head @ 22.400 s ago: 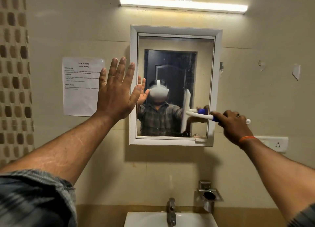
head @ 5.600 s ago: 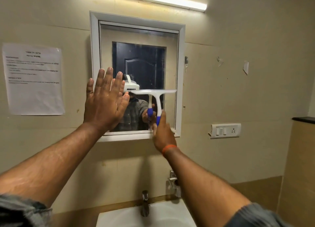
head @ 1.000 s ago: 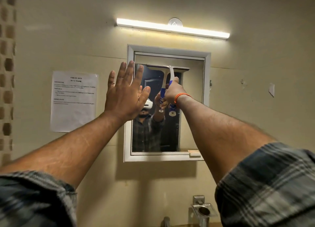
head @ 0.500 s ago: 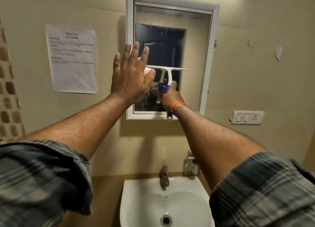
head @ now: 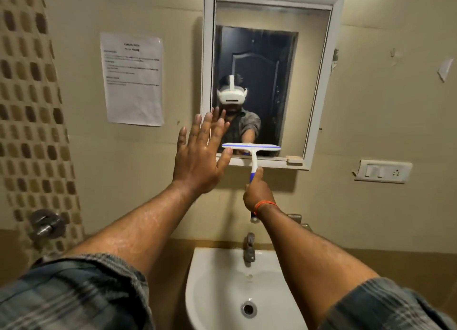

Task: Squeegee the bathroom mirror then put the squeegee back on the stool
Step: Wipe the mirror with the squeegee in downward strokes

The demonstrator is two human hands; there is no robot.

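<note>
From the head camera, the right hand (head: 257, 193) grips the blue-and-white handle of the squeegee (head: 251, 151), fingers curled round it and thumb laid up along the handle. Its white blade lies level at the bottom edge of the mirror (head: 269, 57), just above the lower frame. The left hand (head: 201, 161) is raised flat, fingers straight and slightly spread, over the mirror's lower left corner; whether it touches the wall I cannot tell. Below are a white sink (head: 222, 292) and a tap (head: 249, 247)
</note>
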